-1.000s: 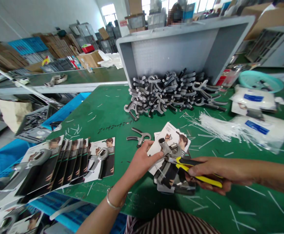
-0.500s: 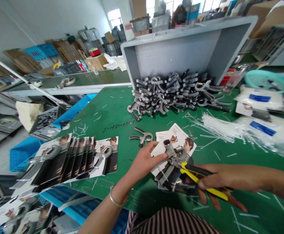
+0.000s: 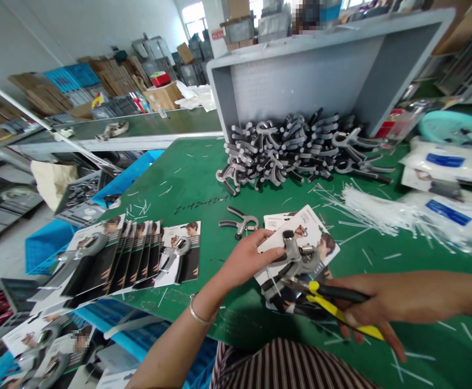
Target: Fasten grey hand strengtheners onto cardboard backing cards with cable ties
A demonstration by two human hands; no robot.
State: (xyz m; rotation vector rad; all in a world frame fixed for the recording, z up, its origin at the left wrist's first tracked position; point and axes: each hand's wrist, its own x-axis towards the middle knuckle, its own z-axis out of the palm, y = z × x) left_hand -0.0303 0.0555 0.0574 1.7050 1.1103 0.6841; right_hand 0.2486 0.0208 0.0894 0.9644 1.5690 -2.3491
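Note:
My left hand pinches the left edge of a printed backing card with a grey hand gripper lying on it, held just above the green table. My right hand holds yellow-and-black cutters. The cutters' jaws point left and sit at the lower part of the hand gripper on the card. Some of the right hand's fingers are stretched out under the handles.
A row of carded hand grippers lies overlapped at the left. One loose gripper lies behind the card. A pile of grippers spills from a tipped grey bin. White cable ties and plastic bags lie at the right.
The view has shifted, so everything sits a little further right and lower. The cutters' jaws have moved down along the gripper on the card. My right fingers have loosened from a closed grip.

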